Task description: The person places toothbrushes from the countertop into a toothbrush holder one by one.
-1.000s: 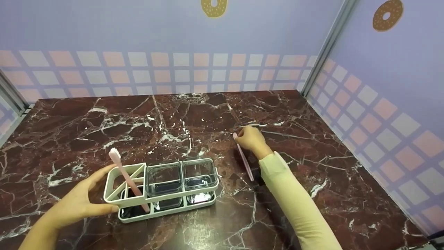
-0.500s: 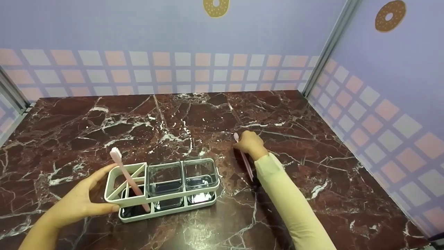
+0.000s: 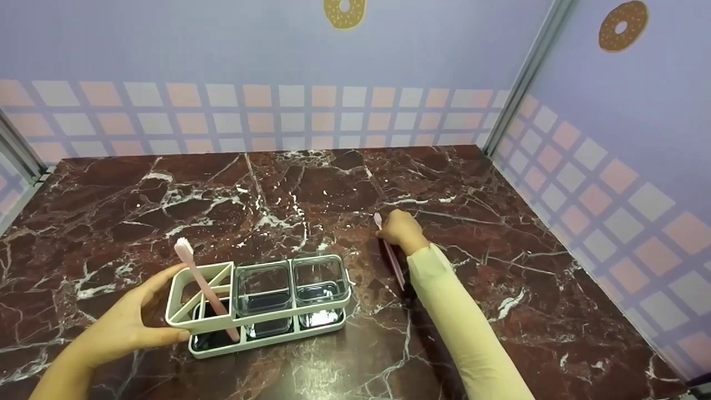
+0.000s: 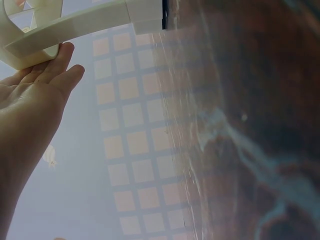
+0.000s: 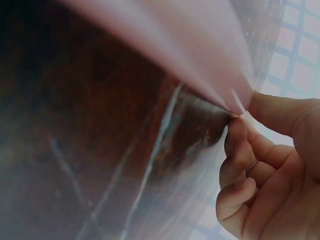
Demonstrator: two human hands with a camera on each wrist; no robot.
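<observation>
A white three-compartment holder stands near the front of the dark red marble table. A pink toothbrush leans in its left compartment, head up. My left hand cups the holder's left end, thumb and fingers against its rim. A second pink toothbrush lies on the table to the right of the holder. My right hand pinches this toothbrush near its head end; the right wrist view shows fingers closed on the blurred pink handle.
Two clear cups fill the holder's middle and right compartments. Lilac walls with a checked band enclose the table at the back and right. A metal corner post stands at the back right.
My right hand has shifted slightly left and nearer along the toothbrush and tightened on it. The left hand and holder stay put.
</observation>
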